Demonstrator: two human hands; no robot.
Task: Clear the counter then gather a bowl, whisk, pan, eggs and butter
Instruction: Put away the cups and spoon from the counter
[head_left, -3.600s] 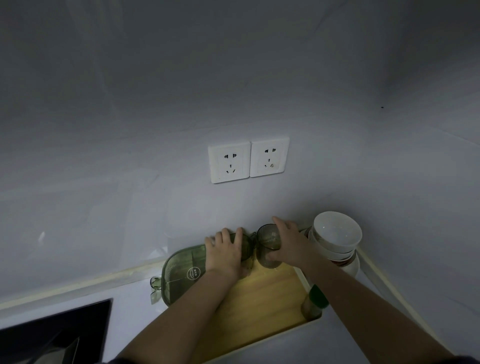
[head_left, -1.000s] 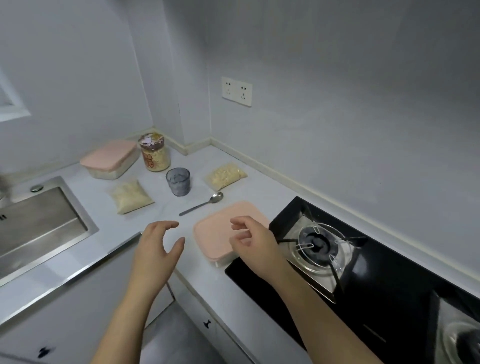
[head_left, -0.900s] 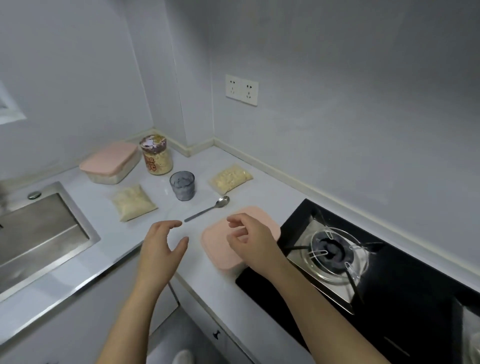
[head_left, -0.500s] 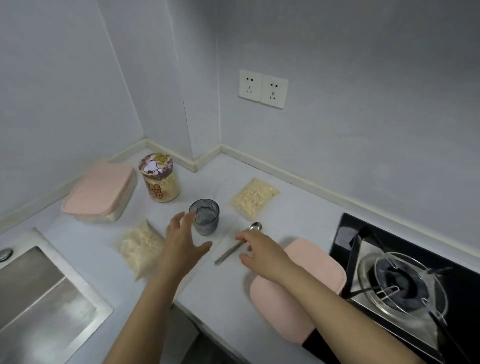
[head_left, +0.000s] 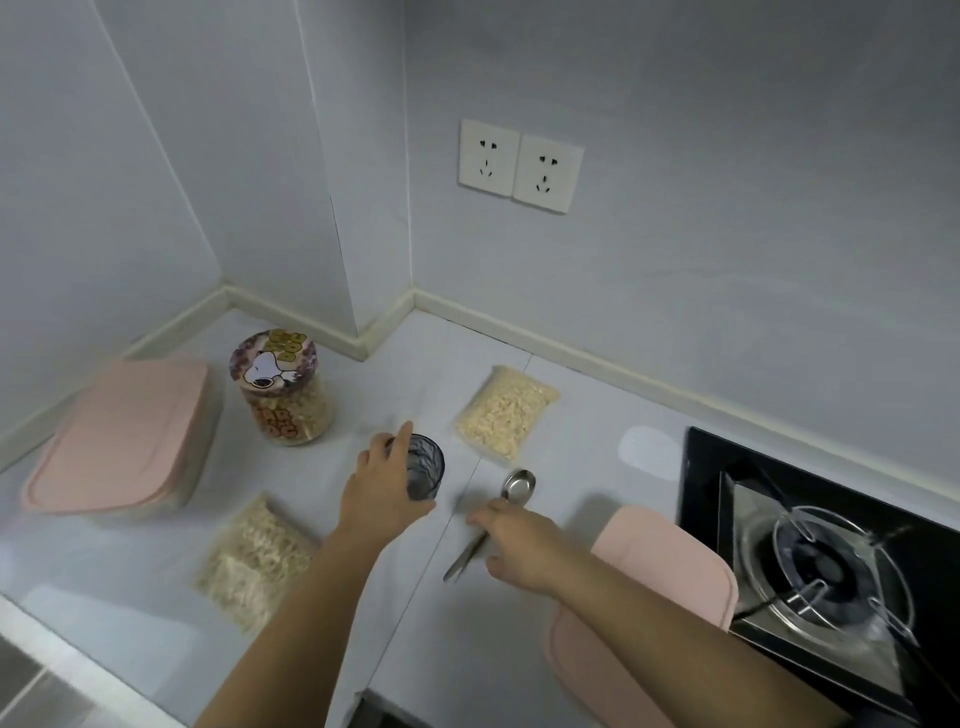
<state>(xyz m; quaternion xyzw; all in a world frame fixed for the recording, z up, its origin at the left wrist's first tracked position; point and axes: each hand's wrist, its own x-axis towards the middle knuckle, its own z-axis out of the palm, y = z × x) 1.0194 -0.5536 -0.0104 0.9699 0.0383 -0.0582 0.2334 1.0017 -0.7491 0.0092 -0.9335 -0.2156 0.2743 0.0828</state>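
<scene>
Counter (head_left: 395, 384) was still cluttered, white top running into a corner under a double socket (head_left: 521, 166). Left hand (head_left: 384, 488) was wrapped partway round a dark glass (head_left: 425, 474), fingers spread along its left side and touching it, though I couldn't tell if it was really gripped. Right hand (head_left: 519, 543) sat on the spoon (head_left: 491, 519), fingers curled down over the handle; looked like a pinch on it, but it was blurry, so can't say for sure. The spoon's bowl poked out past the fingers toward the wall, and the handle end stuck out toward the counter edge.

Rest of the stuff: a jar (head_left: 283, 389) just left of the glass, with a cartoon dog on the lid and chunky orange lettering that read something like "HOT DOG", a bit too soft to swear by. Pink box (head_left: 119, 436) far left by the wall. One bag (head_left: 506, 410) of pale bits behind the spoon, another bag (head_left: 254, 558) below the left forearm. Second pink lid (head_left: 670, 571) under the right forearm, touching the black stove (head_left: 826, 566). No bowl, whisk, pan, eggs or butter in shot.
</scene>
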